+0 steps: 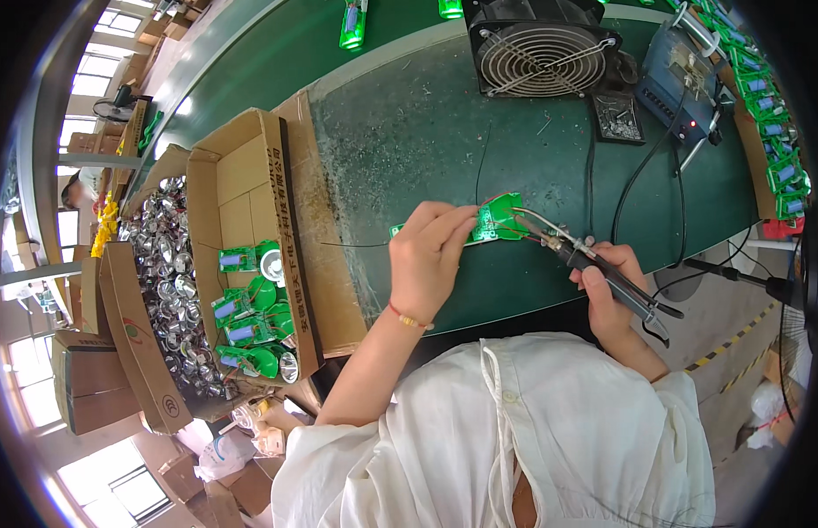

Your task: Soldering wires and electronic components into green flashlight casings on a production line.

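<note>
My left hand is closed, thumb and fingers pinched at the board end of a green plastic housing with a small circuit board and thin red wires. Whether the fingers grip the housing itself or a wire on it is partly hidden. My right hand wraps round a black soldering iron with a thin metal solder-feed tube beside its tip. The tip points left, at the red wires by the housing's right end. A thin dark wire rises from the work, and another sticks out left of my left hand.
Left stands a cardboard box holding green assemblies, beside many shiny reflector cups. At the back are a fan with a wire grille, a small dark tray and a blue soldering station. Cables hang at right, near more green assemblies.
</note>
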{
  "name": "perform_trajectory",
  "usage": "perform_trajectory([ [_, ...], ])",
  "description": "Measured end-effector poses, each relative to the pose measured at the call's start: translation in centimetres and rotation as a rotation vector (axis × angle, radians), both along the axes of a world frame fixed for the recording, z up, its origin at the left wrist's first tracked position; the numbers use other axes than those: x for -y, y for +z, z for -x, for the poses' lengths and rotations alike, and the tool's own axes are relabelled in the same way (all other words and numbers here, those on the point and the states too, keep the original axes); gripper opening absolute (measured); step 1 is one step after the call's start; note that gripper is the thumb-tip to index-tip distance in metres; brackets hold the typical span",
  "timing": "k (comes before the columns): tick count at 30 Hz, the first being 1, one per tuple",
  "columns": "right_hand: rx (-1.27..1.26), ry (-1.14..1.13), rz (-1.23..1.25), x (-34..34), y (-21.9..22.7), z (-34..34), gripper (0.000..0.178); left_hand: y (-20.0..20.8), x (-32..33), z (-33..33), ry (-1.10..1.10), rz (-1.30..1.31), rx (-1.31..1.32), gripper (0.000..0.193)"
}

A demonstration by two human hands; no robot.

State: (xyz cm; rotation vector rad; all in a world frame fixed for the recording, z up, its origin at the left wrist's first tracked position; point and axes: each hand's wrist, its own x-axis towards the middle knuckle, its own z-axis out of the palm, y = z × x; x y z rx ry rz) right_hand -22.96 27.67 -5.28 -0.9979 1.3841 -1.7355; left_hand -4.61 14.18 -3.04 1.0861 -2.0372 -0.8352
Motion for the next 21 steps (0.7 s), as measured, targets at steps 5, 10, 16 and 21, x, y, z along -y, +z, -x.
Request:
perform_trajectory([
  [5,-0.057,0.062,-0.055,-0.1,0.0,-0.2,0.017,-0.3,0.2,0.1,-0.124,0.032,0.020,0.008],
  [10,-0.164,0.093,-0.079,-0.1,-0.2,-0.6,0.020,-0.8,-0.3,-0.1,-0.045,-0.021,0.014,0.007],
  [16,-0.281,0.030,-0.104,0.3,-0.2,-0.8,0.017,-1.1,-0.3,0.3,0.021,-0.024,0.024,0.008],
  [21,-0.228,0.013,-0.146,0.5,-0.2,-1.3,0.015,-1.0,-0.2,0.5,0.039,-0.029,0.053,0.010],
])
